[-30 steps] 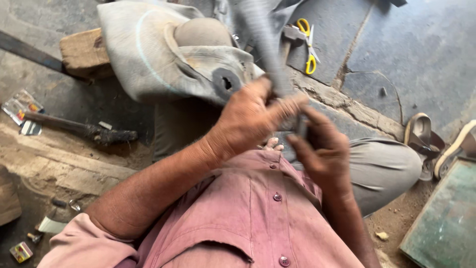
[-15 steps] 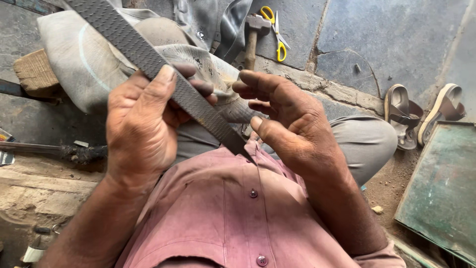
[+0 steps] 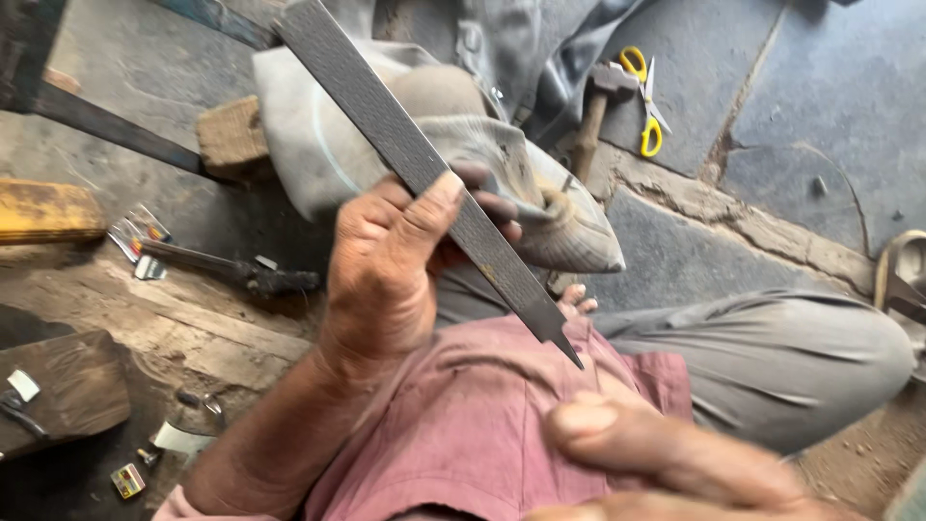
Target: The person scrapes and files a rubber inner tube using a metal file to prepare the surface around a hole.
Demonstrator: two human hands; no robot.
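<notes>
R hand (image 3: 675, 463) has let go since prior frame, fingers loose; L hand (image 3: 386, 265) grips flat, rough-toothed steel file (image 3: 415, 159) w/ pointed tang.

Pink button-up shirt (image 3: 482, 425) w/ short sleeves below the hands, grey trousers (image 3: 772, 357) beyond, forearms bare, no gloves.

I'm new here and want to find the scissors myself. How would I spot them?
Start at the stone floor at the upper right. Beside the wooden-handled hammer lie the scissors, blades shut. Their bright yellow handles stand out from everything dull around them.
</notes>
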